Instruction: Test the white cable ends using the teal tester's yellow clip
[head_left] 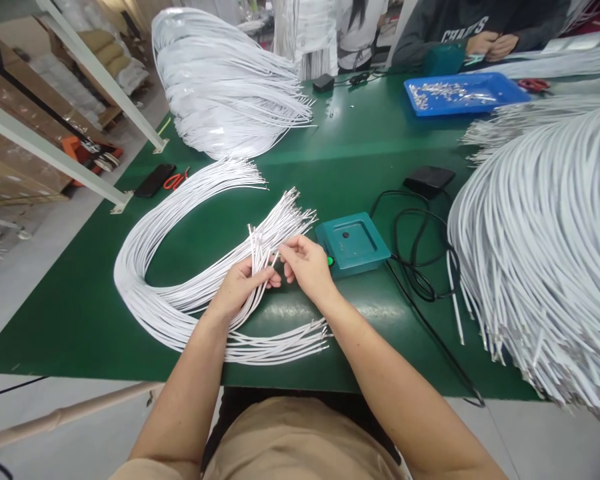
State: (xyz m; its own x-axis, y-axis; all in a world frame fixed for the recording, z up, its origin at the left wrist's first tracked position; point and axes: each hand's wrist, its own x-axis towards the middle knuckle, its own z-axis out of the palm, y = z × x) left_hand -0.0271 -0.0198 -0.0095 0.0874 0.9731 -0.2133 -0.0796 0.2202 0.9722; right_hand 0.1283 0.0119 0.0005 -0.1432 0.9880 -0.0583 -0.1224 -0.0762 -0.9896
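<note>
A curved bundle of white cables (135,257) lies on the green table (80,307), its ends fanned out near the middle. My left hand (243,283) is wrapped round several white cables that stand up between thumb and fingers. Close beside it, my right hand (303,263) pinches one cable at the edge of that small bunch. Just right of my right hand sits a teal device (354,243) with a square recess and a green light at its left side. More cable ends (290,343) spread below my hands.
Large white cable bundles stand at the back left (225,80) and right (545,247). A blue tray (455,93) with small parts, a black pedal (429,180), looped black cords, a dark phone (155,180) and orange scissors (176,179) lie around. Another person's hands (493,45) are at the back right.
</note>
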